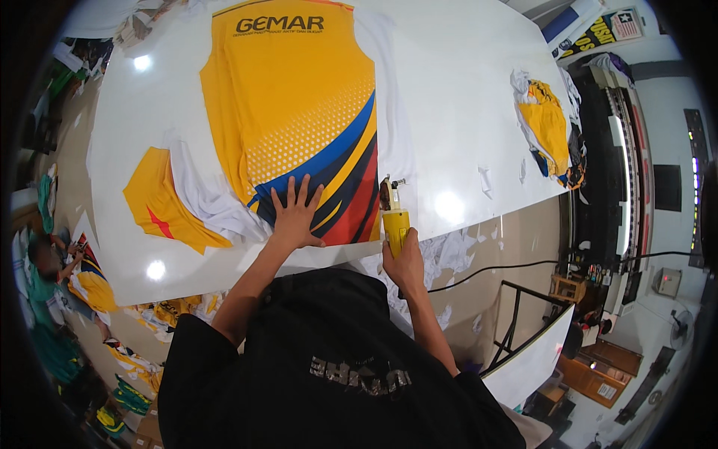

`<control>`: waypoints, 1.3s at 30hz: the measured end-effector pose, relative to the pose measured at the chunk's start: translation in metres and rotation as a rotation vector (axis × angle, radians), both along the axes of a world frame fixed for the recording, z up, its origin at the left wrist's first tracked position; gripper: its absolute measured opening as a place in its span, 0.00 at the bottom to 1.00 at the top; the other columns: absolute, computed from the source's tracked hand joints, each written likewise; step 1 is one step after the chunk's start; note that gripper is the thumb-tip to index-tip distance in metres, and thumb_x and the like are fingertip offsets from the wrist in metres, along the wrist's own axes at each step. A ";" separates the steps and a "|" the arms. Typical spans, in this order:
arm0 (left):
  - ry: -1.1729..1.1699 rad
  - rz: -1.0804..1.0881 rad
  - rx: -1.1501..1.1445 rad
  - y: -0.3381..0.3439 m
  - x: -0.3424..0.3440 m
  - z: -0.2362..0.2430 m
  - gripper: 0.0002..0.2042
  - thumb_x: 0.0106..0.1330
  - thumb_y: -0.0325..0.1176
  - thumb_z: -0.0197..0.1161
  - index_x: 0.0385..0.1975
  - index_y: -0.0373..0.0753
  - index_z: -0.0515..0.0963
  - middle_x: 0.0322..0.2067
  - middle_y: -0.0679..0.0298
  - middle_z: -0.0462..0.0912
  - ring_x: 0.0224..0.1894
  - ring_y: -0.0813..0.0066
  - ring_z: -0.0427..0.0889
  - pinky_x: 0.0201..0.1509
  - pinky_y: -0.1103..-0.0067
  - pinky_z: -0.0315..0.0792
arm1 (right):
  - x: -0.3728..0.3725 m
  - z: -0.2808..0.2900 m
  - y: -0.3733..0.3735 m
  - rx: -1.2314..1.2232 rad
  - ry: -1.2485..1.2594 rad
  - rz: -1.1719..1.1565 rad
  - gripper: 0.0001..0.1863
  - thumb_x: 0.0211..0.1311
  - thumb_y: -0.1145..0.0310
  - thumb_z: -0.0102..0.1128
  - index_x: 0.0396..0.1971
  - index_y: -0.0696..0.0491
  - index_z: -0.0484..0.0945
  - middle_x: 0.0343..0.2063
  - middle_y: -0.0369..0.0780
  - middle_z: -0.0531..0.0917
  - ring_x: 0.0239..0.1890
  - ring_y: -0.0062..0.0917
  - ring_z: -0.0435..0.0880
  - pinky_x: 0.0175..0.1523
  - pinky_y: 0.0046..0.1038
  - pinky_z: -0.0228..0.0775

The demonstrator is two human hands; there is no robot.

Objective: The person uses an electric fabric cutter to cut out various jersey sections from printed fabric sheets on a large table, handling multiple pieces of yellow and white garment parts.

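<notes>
A yellow jersey panel (292, 97) with blue, navy and red stripes lies flat on the white table (464, 135). My left hand (297, 217) rests on its lower striped part, fingers spread flat. My right hand (404, 262) is wrapped round the yellow body of a handheld electric fabric cutter (396, 228). The cutter's metal head is beside the panel's lower right edge; whether its blade touches cloth I cannot tell. White cloth (393, 97) shows along the panel's right side. Left of my left hand lies a smaller yellow piece (161, 198) with a red mark, next to white cloth.
A heap of yellow and white scraps (546, 127) lies at the table's right end. A black cable (493, 267) runs rightward from near my right hand. White offcuts (449, 254) litter the floor. Another person (52, 262) handles yellow cloth at far left. A black metal frame (516, 322) stands at right.
</notes>
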State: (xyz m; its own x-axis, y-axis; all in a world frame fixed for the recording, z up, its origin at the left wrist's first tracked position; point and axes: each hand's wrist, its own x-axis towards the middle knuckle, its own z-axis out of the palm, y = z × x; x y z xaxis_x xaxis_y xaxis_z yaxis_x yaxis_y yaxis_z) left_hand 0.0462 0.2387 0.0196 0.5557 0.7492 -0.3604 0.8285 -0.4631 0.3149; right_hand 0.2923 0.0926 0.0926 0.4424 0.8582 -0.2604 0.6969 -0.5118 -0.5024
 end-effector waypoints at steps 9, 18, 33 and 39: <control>-0.019 0.009 0.032 -0.001 -0.003 -0.003 0.72 0.31 0.65 0.86 0.83 0.53 0.52 0.84 0.51 0.38 0.84 0.36 0.35 0.75 0.26 0.33 | 0.017 -0.009 0.091 0.026 -0.032 0.029 0.25 0.69 0.60 0.63 0.52 0.62 0.64 0.47 0.63 0.80 0.48 0.63 0.83 0.51 0.56 0.76; -0.066 0.035 0.025 -0.001 -0.004 0.001 0.71 0.30 0.63 0.87 0.82 0.52 0.55 0.83 0.51 0.41 0.84 0.37 0.37 0.76 0.26 0.33 | 0.045 -0.023 0.203 0.050 -0.094 0.078 0.27 0.65 0.58 0.64 0.51 0.63 0.63 0.45 0.64 0.82 0.47 0.63 0.85 0.52 0.55 0.79; -0.083 0.096 0.008 0.003 0.004 0.011 0.68 0.33 0.61 0.87 0.81 0.52 0.57 0.83 0.51 0.44 0.84 0.39 0.40 0.78 0.29 0.33 | 0.084 -0.036 0.383 0.155 -0.136 0.160 0.31 0.61 0.57 0.66 0.50 0.66 0.64 0.42 0.69 0.84 0.45 0.65 0.86 0.51 0.55 0.81; -0.131 0.376 0.057 0.013 0.034 0.011 0.69 0.35 0.65 0.84 0.82 0.50 0.54 0.83 0.49 0.42 0.84 0.37 0.38 0.75 0.26 0.33 | 0.108 -0.037 0.439 0.173 -0.123 0.217 0.33 0.61 0.56 0.67 0.52 0.66 0.64 0.43 0.69 0.84 0.46 0.65 0.86 0.51 0.55 0.81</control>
State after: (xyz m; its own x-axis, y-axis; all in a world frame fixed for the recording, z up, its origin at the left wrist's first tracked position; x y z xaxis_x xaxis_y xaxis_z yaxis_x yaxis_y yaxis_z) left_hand 0.0802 0.2513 0.0303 0.2778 0.9258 -0.2566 0.8979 -0.1552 0.4120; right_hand 0.4005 0.5313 0.0557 0.2626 0.9631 -0.0584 0.8418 -0.2582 -0.4739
